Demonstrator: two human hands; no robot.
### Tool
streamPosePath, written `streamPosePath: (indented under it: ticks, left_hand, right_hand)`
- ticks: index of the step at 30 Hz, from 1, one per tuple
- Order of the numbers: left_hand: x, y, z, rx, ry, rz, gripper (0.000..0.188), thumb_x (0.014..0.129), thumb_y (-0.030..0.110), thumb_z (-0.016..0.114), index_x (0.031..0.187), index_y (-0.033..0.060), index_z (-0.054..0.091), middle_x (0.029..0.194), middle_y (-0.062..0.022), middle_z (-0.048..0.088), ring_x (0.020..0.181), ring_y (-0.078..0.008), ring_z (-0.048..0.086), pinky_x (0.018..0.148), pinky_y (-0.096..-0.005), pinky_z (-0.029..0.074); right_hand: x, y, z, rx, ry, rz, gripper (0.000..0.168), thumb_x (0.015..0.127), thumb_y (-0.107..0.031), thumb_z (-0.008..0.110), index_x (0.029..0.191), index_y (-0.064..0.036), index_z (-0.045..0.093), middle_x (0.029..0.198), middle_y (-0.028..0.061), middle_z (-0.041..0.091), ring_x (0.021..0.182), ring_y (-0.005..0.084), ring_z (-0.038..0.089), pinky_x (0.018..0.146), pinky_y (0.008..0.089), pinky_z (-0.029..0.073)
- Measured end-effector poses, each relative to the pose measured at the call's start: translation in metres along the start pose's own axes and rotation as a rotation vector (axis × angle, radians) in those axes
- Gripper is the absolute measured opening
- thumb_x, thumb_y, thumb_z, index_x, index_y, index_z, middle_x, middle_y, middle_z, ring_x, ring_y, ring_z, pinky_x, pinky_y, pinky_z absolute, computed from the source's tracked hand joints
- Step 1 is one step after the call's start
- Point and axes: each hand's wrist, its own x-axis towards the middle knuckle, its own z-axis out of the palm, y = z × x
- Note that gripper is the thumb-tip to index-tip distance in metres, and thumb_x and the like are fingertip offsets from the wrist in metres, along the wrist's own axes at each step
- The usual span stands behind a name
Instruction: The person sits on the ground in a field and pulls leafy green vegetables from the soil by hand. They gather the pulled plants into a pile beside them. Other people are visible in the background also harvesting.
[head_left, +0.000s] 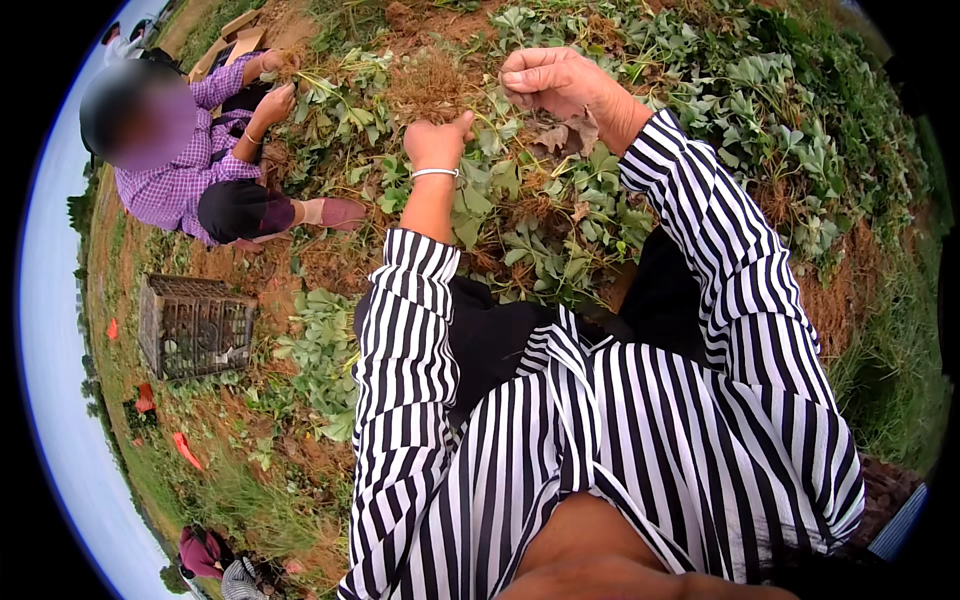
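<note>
My left hand (436, 144) is closed around a bundle of leafy bare-root plants. Their tangle of thin brown roots (429, 84) sticks out beyond the fist, and green leaves (474, 201) hang below it. A thin pale bracelet circles that wrist. To the right, my right hand (556, 84) is raised over the foliage with thumb and fingertips drawn together. Whether a thin stem is pinched there is too small to tell. A dry brown leaf (576, 136) shows just under the palm; I cannot tell if the hand touches it.
Uprooted plants (780, 127) spread in a heap across the reddish soil. At left, a co-worker (169, 172) in a checked shirt holds rooted plants. A slatted crate (199, 326) stands behind, near red scraps (186, 450). A cardboard box (232, 45) lies farther off, and other people (217, 562) crouch lower left.
</note>
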Motion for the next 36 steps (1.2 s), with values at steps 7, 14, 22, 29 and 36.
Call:
streamPosePath:
  ticks: [7,14,22,29,36]
  left_hand:
    - [-0.002,-0.003,-0.015,-0.469,-0.126,-0.129,0.025,0.07,0.0,0.069,0.09,-0.0084,0.056,0.08,-0.0123,0.062,0.064,-0.0188,0.061,0.047,-0.0259,0.041]
    - [-0.012,0.014,-0.009,-0.582,-0.322,-0.21,0.022,0.077,0.005,0.064,0.096,-0.0041,0.058,0.082,-0.0082,0.062,0.067,-0.0152,0.057,0.054,-0.0241,0.042]
    - [-0.018,0.018,-0.005,-0.815,-0.589,-0.198,0.022,0.076,0.007,0.067,0.094,0.0009,0.058,0.088,-0.0062,0.061,0.076,-0.0147,0.056,0.056,-0.0247,0.043]
    - [-0.02,0.019,-0.007,-0.843,-0.649,-0.159,0.033,0.079,0.015,0.065,0.106,-0.0015,0.056,0.099,-0.0067,0.06,0.088,-0.0144,0.056,0.065,-0.0241,0.043]
    - [-0.021,0.021,-0.013,-0.843,-0.729,-0.215,0.033,0.089,0.028,0.05,0.099,-0.0036,0.056,0.11,-0.0152,0.055,0.102,-0.0247,0.053,0.092,-0.035,0.04]
  right_hand:
    - [-0.045,-0.011,-0.027,-0.599,-0.727,0.747,0.021,0.078,-0.018,0.064,0.084,0.001,0.063,0.065,0.0022,0.061,0.058,0.009,0.056,0.052,0.0231,0.044]
    - [-0.027,0.008,-0.007,-0.937,0.245,-0.137,0.028,0.08,-0.023,0.063,0.097,-0.001,0.06,0.077,0.0069,0.064,0.071,0.0107,0.06,0.064,0.0237,0.048]
    - [-0.013,0.031,-0.004,-0.98,0.093,0.065,0.037,0.076,-0.034,0.063,0.096,-0.003,0.059,0.068,0.0121,0.059,0.063,0.0243,0.057,0.058,0.0367,0.04]
    - [-0.016,0.037,0.02,-1.041,0.18,-0.149,0.028,0.076,-0.028,0.058,0.081,0.0,0.056,0.071,0.0183,0.059,0.068,0.0349,0.057,0.062,0.0429,0.044]
    - [-0.009,0.045,0.022,-0.964,-0.039,-0.044,0.031,0.075,-0.023,0.061,0.094,0.001,0.057,0.07,0.0149,0.059,0.063,0.025,0.059,0.06,0.036,0.046]
